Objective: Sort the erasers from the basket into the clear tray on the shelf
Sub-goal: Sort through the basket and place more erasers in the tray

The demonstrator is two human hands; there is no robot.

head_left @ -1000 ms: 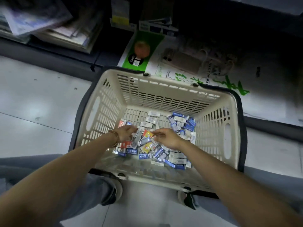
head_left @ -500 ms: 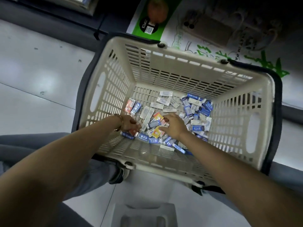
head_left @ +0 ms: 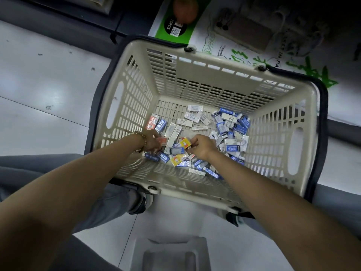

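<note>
We look straight down into a cream slatted plastic shopping basket with a dark handle, standing on a pale tiled floor. Across its bottom lies a loose scatter of small wrapped erasers – mostly blue-and-white sleeves toward the right wall, plain white ones near the far wall, a red-and-white one by the left wall, a few yellow ones near the middle.

Both bare arms reach in over the near rim. The left hand, a beaded bracelet on its wrist, rests on the pile near the left wall; its fingers curl down over a reddish packet, though we cannot tell whether they actually grip it. The right hand sits at the middle of the basket floor, fingertips pinched together just beside a yellow wrapped eraser – whether they hold it or only touch it is unclear.

We judge the step in hand to be gathering erasers from the pile. The clear tray and shelf are not in view, so the next move calls for a secure grip, then lifting clear of the basket's walls toward them
</note>
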